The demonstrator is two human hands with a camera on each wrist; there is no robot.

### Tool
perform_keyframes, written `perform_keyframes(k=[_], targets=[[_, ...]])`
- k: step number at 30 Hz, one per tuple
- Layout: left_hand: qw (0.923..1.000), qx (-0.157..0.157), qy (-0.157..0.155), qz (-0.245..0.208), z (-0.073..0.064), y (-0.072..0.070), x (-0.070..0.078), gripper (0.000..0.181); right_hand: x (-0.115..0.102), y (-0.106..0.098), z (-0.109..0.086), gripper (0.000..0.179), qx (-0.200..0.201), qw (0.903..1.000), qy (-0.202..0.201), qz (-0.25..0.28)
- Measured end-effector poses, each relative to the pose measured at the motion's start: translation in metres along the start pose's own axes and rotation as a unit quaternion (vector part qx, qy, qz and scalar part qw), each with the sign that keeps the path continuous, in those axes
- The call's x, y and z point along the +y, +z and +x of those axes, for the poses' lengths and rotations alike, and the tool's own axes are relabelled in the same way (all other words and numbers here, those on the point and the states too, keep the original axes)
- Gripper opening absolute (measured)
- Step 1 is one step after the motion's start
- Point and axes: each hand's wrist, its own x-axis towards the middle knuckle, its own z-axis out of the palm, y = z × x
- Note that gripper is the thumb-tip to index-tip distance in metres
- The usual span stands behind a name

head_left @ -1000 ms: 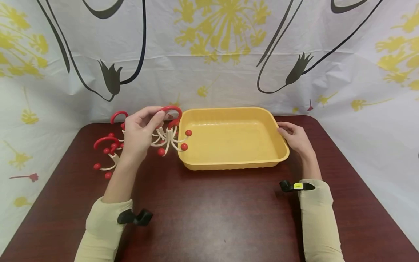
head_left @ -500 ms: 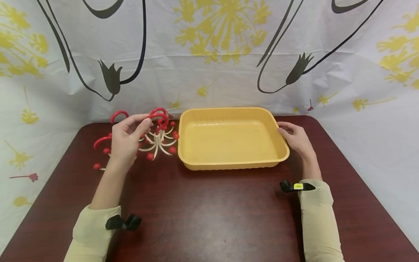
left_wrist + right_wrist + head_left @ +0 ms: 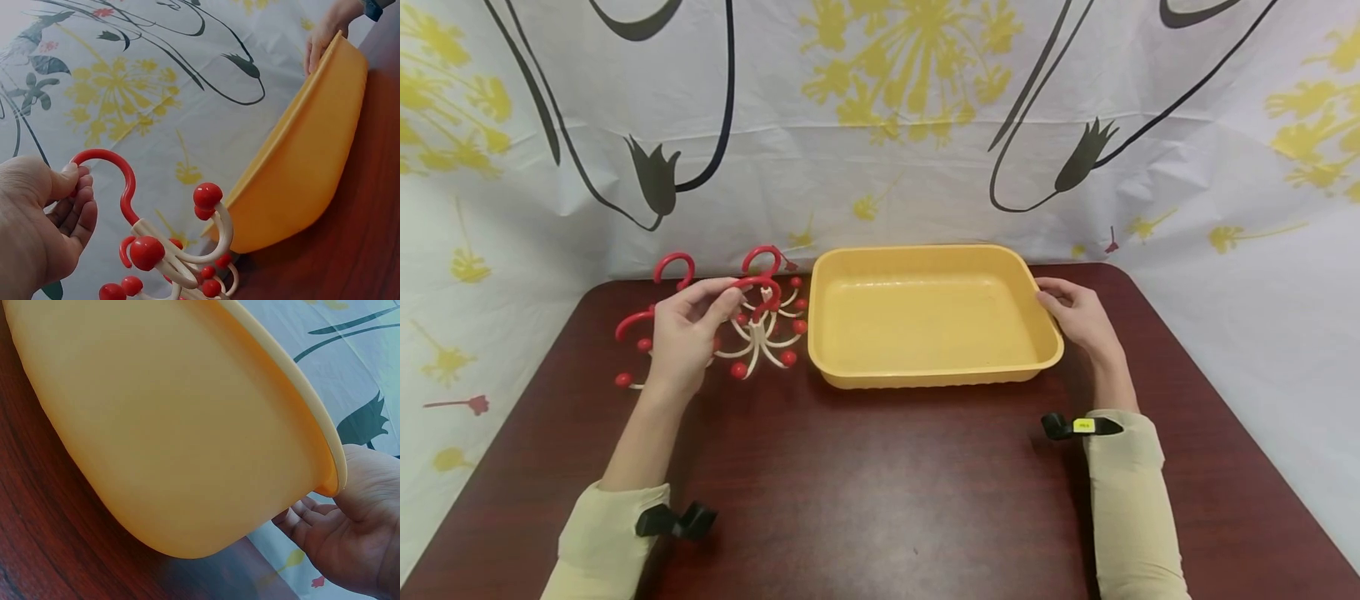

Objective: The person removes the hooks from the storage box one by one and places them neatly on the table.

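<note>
My left hand (image 3: 681,342) pinches the red curved hook of a multi-arm hanger (image 3: 757,333) between thumb and fingers. Cream arms tipped with red balls spread from its stem, low over the table. In the left wrist view the held hanger (image 3: 130,194) hangs from the fingertips. Right behind it stands a second such hanger (image 3: 764,250), partly overlapped. To the left, two more red hooks (image 3: 674,258) show, their lower parts largely hidden by my left hand. My right hand (image 3: 1078,317) holds the right rim of a yellow plastic tub (image 3: 936,382), thumb at the rim, fingers outside.
The dark red-brown table (image 3: 880,483) runs toward me below the tub. A white patterned curtain (image 3: 880,150) hangs right behind the table's back edge. Black straps (image 3: 676,521) with camera mounts sit on both sleeves.
My left hand has carried the hanger leftward, away from the tub's left rim, and then down toward the table beside the other hanger. The right hand and tub stay in place.
</note>
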Motion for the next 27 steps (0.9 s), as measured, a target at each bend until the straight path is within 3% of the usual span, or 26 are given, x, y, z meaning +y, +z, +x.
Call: perform_keyframes(k=[13, 18, 27], targets=[[0.9994, -0.022, -0.026, -0.005, -0.003, -0.005, -0.017, 0.014, 0.0, 0.0, 0.0, 0.047, 0.004, 0.9999, 0.001, 0.01], [0.9981, -0.042, -0.04, -0.023, -0.002, -0.007, -0.025, 0.016, -0.001, 0.001, 0.0, 0.047, 0.004, 0.9999, -0.003, 0.015], [0.994, -0.08, -0.074, 0.0, 0.0, -0.015, -0.041, 0.013, 0.001, 0.001, 0.0, 0.047, 0.003, 0.9999, -0.003, 0.016]])
